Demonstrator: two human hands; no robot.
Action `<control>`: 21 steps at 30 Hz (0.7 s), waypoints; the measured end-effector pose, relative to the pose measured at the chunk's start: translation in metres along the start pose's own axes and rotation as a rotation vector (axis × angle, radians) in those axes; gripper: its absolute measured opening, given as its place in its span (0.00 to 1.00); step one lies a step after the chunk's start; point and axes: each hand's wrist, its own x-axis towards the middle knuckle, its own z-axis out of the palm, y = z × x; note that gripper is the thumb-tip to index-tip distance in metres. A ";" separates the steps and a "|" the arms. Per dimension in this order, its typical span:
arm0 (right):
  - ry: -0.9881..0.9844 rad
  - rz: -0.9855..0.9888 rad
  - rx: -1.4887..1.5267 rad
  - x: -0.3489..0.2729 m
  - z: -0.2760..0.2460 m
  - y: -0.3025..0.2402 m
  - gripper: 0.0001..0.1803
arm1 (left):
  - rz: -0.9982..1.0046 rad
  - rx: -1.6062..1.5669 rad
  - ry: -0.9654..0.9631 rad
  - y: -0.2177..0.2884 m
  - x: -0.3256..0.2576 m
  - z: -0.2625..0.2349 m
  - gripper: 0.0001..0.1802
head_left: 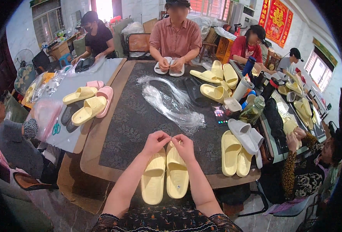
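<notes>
Two pale yellow slide sandals (pixel 165 174) lie side by side, soles up, on the near edge of a dark patterned table (pixel 132 123). My left hand (pixel 155 141) and my right hand (pixel 183 145) meet over their far ends, fingertips pinched together at the top of the pair. Whether something small sits between the fingers is too fine to see. A heap of clear plastic bags (pixel 171 102) lies just beyond my hands.
More yellow and white slides (pixel 240 149) sit to the right, yellow and pink ones (pixel 89 102) on the left table. Bottles and a phone (pixel 219 113) stand at the right. Several people sit around; one opposite holds white slides (pixel 169 67).
</notes>
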 end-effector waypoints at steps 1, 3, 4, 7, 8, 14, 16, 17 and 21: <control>0.010 0.022 0.021 0.000 0.001 -0.001 0.08 | -0.005 -0.018 0.054 0.001 0.000 0.000 0.06; 0.002 -0.007 -0.006 -0.001 0.001 -0.005 0.08 | -0.002 -0.065 0.104 -0.003 0.000 -0.002 0.06; -0.004 -0.035 -0.034 -0.001 0.001 -0.007 0.09 | -0.002 -0.064 0.107 -0.005 -0.002 -0.003 0.06; -0.016 0.031 -0.037 -0.003 -0.001 -0.001 0.09 | -0.051 -0.010 -0.004 0.000 -0.004 -0.001 0.06; -0.017 0.032 -0.035 -0.003 -0.001 -0.001 0.09 | -0.039 -0.036 -0.005 0.000 -0.004 -0.001 0.06; 0.195 -0.152 0.422 0.000 -0.017 -0.016 0.07 | -0.108 -0.009 0.075 -0.012 0.000 0.000 0.06; 0.259 -0.148 0.473 -0.008 -0.043 -0.088 0.06 | -0.073 0.018 0.116 -0.014 -0.005 -0.007 0.07; 0.290 -0.211 0.690 -0.008 -0.065 -0.111 0.07 | -0.094 0.014 0.098 -0.012 -0.001 -0.002 0.07; 0.260 -0.771 1.302 -0.039 -0.164 -0.244 0.13 | -0.051 0.033 0.039 -0.010 0.005 0.002 0.08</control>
